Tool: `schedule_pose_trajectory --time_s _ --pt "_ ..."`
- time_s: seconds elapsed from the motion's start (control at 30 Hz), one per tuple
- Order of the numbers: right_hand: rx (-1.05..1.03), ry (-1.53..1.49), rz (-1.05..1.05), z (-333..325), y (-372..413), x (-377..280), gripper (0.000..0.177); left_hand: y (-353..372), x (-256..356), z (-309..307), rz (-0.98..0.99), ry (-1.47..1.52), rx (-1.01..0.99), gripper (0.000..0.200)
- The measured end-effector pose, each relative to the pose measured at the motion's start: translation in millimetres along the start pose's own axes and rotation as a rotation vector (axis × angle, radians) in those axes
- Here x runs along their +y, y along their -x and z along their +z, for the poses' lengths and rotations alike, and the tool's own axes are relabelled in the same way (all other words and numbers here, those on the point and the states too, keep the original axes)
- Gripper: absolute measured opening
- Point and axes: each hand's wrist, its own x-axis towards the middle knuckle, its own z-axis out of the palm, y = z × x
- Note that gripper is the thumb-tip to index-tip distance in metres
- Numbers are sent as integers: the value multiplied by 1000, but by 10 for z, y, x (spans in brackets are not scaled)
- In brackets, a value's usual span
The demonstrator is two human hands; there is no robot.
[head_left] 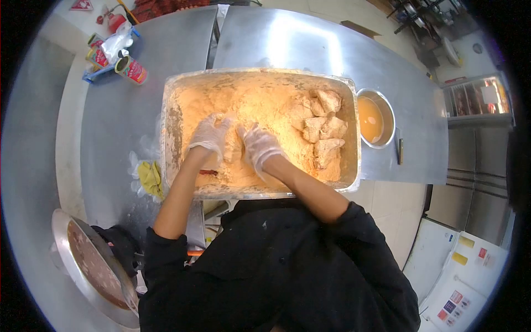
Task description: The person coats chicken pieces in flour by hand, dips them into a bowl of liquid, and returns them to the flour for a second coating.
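A large metal pan holds a deep bed of orange-tinted flour. Both my hands wear clear plastic gloves dusted with it. My left hand is curled down into the flour left of the middle. Beside it, my right hand is also bent into the flour, its fingertips mostly hidden. A flour-covered lump lies between my hands; its kind I cannot make out. Several flour-coated pieces, apparently chicken, are piled at the pan's right side. A dark red strip lies near my left wrist.
Right of the pan stands a round bowl of yellowish liquid. At the back left are a can and a blue basket. A yellow cloth lies left of the pan. A large pot with brownish contents is at lower left.
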Motion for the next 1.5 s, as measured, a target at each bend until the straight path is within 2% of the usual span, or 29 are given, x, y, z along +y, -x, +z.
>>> schedule_pose_trajectory --time_s 0.03,0.13,0.17,0.2,0.3,0.33,0.43,0.53,0.6,0.63,0.7,0.73,0.8,0.83,0.87,0.97,1.07,1.13,1.17,1.23,1.33,1.47,1.5 --pt "1 1 -11 -16 -42 39 48 -37 -49 -23 -33 24 -5 71" --pt "42 -32 -34 -141 -64 201 25 -6 -135 -106 55 202 -26 70" --pt "61 -44 -44 -185 -63 267 20 14 -120 -138 44 159 -19 72" --pt "116 -60 -86 -160 -73 333 20 60 -55 -178 32 115 -12 74" --pt "130 -109 63 -167 -128 481 21 145 70 -241 -5 145 -54 79" --pt "51 -495 242 -179 -168 505 18 150 90 -249 -15 183 -77 80" --pt "32 -1044 327 -382 20 671 14 -107 -64 2 6 66 -49 83" --pt "69 -1562 193 -435 191 719 19 -57 124 129 13 404 -259 77" --pt "136 -1841 92 -588 360 556 24 61 293 192 17 676 -356 60" --pt "170 -1729 64 -584 370 546 24 75 367 218 20 806 -411 52" --pt "236 -1506 26 -552 411 606 24 -28 395 392 141 589 -271 49" --pt "174 -1562 -26 -286 281 890 28 -60 421 474 202 482 -204 48" --pt "179 -1368 172 -182 305 1014 30 -16 552 490 285 424 -264 46" --pt "184 -1264 206 -192 364 1053 30 2 597 497 325 396 -293 45" --pt "185 -1161 241 -212 429 1081 31 -16 617 514 283 468 -372 45" --pt "314 -1512 117 -391 688 925 31 -91 596 630 143 719 -573 46" --pt "315 -1583 108 -429 706 913 34 -112 567 783 3 1080 -742 47" --pt "389 -1805 80 -226 587 914 35 1 681 693 -111 1353 -885 47" --pt "426 -1916 63 -125 532 934 36 6 700 694 -68 1358 -860 44" --pt "383 -1763 156 -221 578 864 29 30 721 700 10 1370 -809 39" --pt "494 -1409 149 -2 378 927 22 112 841 780 -44 1227 -457 35" --pt "637 -888 182 75 284 911 13 63 835 905 -45 1283 -260 30" --pt "590 -1007 217 -76 312 842 18 118 925 861 -51 1300 -208 29"
